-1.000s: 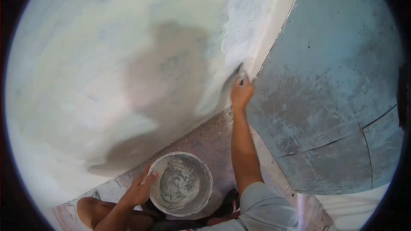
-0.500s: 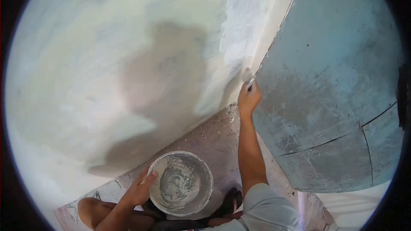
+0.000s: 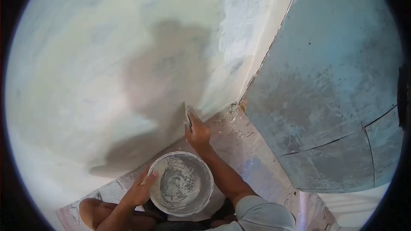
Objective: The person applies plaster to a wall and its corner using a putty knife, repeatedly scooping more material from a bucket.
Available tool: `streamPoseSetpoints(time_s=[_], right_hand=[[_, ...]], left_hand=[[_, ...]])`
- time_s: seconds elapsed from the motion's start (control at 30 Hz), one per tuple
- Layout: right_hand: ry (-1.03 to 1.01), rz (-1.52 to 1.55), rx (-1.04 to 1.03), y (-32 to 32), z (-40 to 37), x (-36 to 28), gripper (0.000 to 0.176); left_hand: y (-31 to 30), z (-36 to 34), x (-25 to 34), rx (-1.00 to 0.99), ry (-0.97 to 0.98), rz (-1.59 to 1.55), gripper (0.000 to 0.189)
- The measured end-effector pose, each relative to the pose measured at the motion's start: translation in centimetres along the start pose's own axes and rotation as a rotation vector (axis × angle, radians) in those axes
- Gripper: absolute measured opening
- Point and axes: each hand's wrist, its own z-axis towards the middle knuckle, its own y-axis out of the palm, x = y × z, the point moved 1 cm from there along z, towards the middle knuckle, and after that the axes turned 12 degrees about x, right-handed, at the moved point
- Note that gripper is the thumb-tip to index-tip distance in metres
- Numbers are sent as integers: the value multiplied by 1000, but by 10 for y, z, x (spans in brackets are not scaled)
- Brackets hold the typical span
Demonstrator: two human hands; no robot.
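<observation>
My left hand (image 3: 141, 189) grips the left rim of a round metal bowl (image 3: 205, 188), thumb over the edge. Pale, wet-looking paste (image 3: 180, 184) is smeared over the bowl's bottom and side. Above the bowl, my right hand (image 3: 198, 131) is closed round the handle of a thin-bladed tool (image 3: 186, 112), its blade pointing up beside the wall (image 3: 171, 77). The tool looks like a putty knife seen edge-on.
A worn blue-grey door panel (image 3: 325, 102) fills the right side. Between wall and panel runs a pale strip (image 3: 265, 30). Crumbs and flakes lie on the stained floor (image 3: 231, 145). My bent knee (image 3: 90, 211) is at the lower left.
My right hand has moved left and down with the tool, from the corner beside the door panel to above the bowl. My left hand and the bowl have stayed nearly still.
</observation>
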Motion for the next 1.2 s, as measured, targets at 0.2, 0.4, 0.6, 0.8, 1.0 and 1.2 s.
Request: streamPoseSetpoints(time_s=[0.2, 0.4, 0.6, 0.8, 1.0, 1.2], right_hand=[[398, -255, 176, -37, 83, 94, 33], [379, -414, 278, -25, 108, 170, 48], [319, -259, 87, 3, 24, 75, 45], [220, 8, -21, -17, -39, 5, 29], [761, 564, 6, -69, 78, 11, 20], [619, 519, -460, -125, 95, -104, 19]], left_hand=[[0, -3, 14, -19, 3, 40, 57], [7, -9, 9, -35, 55, -69, 54], [6, -7, 9, -25, 41, -35, 55], [6, -11, 6, 27, 100, -40, 54], [3, -14, 14, 83, 126, -73, 52], [3, -23, 3, 151, 277, -131, 51]])
